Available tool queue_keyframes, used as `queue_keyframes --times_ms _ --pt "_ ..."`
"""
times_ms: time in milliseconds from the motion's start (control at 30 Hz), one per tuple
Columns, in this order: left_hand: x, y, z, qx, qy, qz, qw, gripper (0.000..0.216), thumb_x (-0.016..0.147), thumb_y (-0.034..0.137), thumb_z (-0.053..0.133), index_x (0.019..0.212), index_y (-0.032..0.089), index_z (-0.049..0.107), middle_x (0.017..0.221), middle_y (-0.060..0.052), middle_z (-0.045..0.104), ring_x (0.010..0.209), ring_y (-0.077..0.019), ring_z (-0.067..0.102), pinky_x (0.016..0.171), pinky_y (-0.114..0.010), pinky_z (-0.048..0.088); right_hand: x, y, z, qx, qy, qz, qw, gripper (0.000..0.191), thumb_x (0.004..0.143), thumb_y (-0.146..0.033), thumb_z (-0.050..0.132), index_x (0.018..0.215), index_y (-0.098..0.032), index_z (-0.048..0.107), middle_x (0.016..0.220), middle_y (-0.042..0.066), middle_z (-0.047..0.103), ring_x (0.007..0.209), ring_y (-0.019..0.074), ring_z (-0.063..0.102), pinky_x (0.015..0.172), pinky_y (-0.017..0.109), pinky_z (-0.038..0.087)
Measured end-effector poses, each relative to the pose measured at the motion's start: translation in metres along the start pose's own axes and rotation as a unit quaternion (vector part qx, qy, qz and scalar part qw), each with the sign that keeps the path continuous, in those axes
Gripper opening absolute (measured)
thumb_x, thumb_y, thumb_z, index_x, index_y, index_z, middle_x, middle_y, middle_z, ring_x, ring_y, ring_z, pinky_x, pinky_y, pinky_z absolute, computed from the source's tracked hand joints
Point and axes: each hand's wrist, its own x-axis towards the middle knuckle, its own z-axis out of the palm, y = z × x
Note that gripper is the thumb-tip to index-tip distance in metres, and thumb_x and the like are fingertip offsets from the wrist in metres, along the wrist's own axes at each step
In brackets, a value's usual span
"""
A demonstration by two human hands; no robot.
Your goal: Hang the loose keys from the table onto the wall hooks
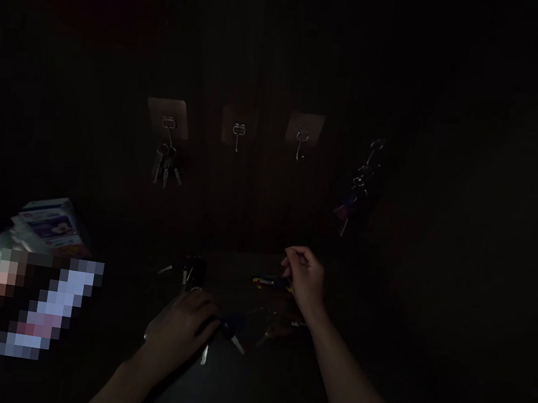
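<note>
The scene is very dark. My left hand point(185, 318) rests low over the surface, fingers loosely bent and the thumb apart. Just beyond its fingertips lies a dark key bunch point(193, 272), and a key point(204, 354) shows below its thumb. A key with a dark head point(235, 334) lies to its right. My right hand point(306, 280) is raised a little, thumb and fingertips pinched together; whatever they may hold is too dark to make out. Beneath it is a dark item with yellow edges point(269, 283).
On the wall, the left hook point(169, 125) carries a key bunch point(167, 163). Two bare hooks, a middle hook point(238, 135) and another hook point(301, 142), follow. Farther right hang more keys point(349, 207). At left stands a printed box point(53, 226) beside a blurred-out area.
</note>
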Motion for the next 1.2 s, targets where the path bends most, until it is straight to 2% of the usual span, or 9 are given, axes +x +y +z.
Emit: queue_keyframes --times_ms 200,433,533,633,833,933,1033,1100,1200 --pt "0.002 -0.001 -0.004 -0.010 0.006 -0.043 0.999 0.016 0.086 0.023 0.047 0.086 0.023 0.063 0.087 -0.003 0.066 0.085 -0.0195 0.062 0.081 -0.037 0.048 0.010 0.006 -0.011 -0.018 0.036 0.019 0.999 0.021 0.072 -0.041 0.060 0.070 -0.020 0.056 0.053 -0.004 0.055 0.043 0.0095 0.047 0.043 0.021 0.036" --pt "0.001 0.002 -0.011 -0.116 0.073 -0.144 0.980 0.018 0.087 0.030 0.047 0.084 0.024 0.063 0.082 -0.002 0.068 0.080 -0.0193 0.063 0.074 -0.032 0.049 -0.006 -0.003 0.005 -0.051 -0.056 0.010 0.997 0.025 0.075 -0.045 0.057 0.070 -0.020 0.057 0.055 -0.002 0.055 0.046 0.0107 0.049 0.045 0.022 0.039" --pt "0.003 0.005 -0.014 -0.203 0.102 -0.250 0.941 0.023 0.085 0.040 0.047 0.082 0.023 0.062 0.068 0.001 0.064 0.064 -0.0161 0.062 0.057 -0.025 0.047 -0.010 -0.005 0.009 -0.051 -0.086 0.007 0.995 0.025 0.077 -0.044 0.056 0.071 -0.020 0.057 0.057 -0.003 0.055 0.047 0.0107 0.049 0.046 0.022 0.039" --pt "0.007 0.008 -0.019 -0.288 0.133 -0.318 0.893 0.028 0.082 0.045 0.049 0.076 0.020 0.061 0.061 0.003 0.060 0.057 -0.0139 0.059 0.052 -0.021 0.044 -0.015 -0.003 0.013 -0.058 -0.113 0.010 0.992 0.025 0.077 -0.043 0.056 0.071 -0.020 0.057 0.056 -0.003 0.055 0.047 0.0106 0.048 0.047 0.022 0.039" --pt "0.012 0.015 -0.027 -0.434 0.134 -0.361 0.815 0.027 0.077 0.044 0.056 0.072 0.018 0.060 0.064 0.001 0.064 0.060 -0.0136 0.060 0.057 -0.023 0.046 -0.034 -0.002 0.026 -0.105 -0.183 0.013 0.977 0.023 0.082 -0.041 0.052 0.074 -0.021 0.058 0.058 -0.003 0.060 0.050 0.0124 0.054 0.049 0.022 0.041" --pt "0.012 0.017 -0.026 -0.482 0.123 -0.366 0.787 0.026 0.077 0.043 0.057 0.074 0.017 0.059 0.064 0.001 0.064 0.061 -0.0137 0.061 0.057 -0.022 0.047 -0.047 -0.008 0.032 -0.120 -0.236 -0.001 0.964 0.020 0.084 -0.037 0.050 0.083 -0.022 0.062 0.074 0.001 0.068 0.069 0.0166 0.062 0.060 0.025 0.046" --pt "0.013 0.015 -0.024 -0.506 0.106 -0.352 0.780 0.026 0.078 0.042 0.057 0.078 0.017 0.060 0.067 0.000 0.064 0.064 -0.0135 0.061 0.058 -0.022 0.046 -0.058 -0.017 0.035 -0.130 -0.293 -0.037 0.946 0.020 0.085 -0.033 0.050 0.095 -0.025 0.065 0.095 0.003 0.069 0.091 0.0205 0.062 0.075 0.030 0.048" --pt "0.012 0.012 -0.022 -0.507 0.096 -0.343 0.785 0.026 0.080 0.042 0.054 0.080 0.017 0.060 0.070 0.000 0.065 0.068 -0.0140 0.062 0.060 -0.022 0.046 -0.063 -0.022 0.037 -0.137 -0.310 -0.058 0.939 0.021 0.085 -0.032 0.050 0.098 -0.026 0.065 0.100 0.003 0.069 0.095 0.0214 0.061 0.080 0.032 0.047" --pt "0.009 0.009 -0.018 -0.444 0.074 -0.324 0.832 0.028 0.084 0.043 0.048 0.083 0.018 0.061 0.076 -0.001 0.067 0.074 -0.0156 0.063 0.065 -0.024 0.047 -0.065 -0.025 0.039 -0.135 -0.303 -0.061 0.941 0.021 0.085 -0.032 0.050 0.097 -0.026 0.066 0.100 0.003 0.069 0.096 0.0217 0.061 0.083 0.033 0.047"
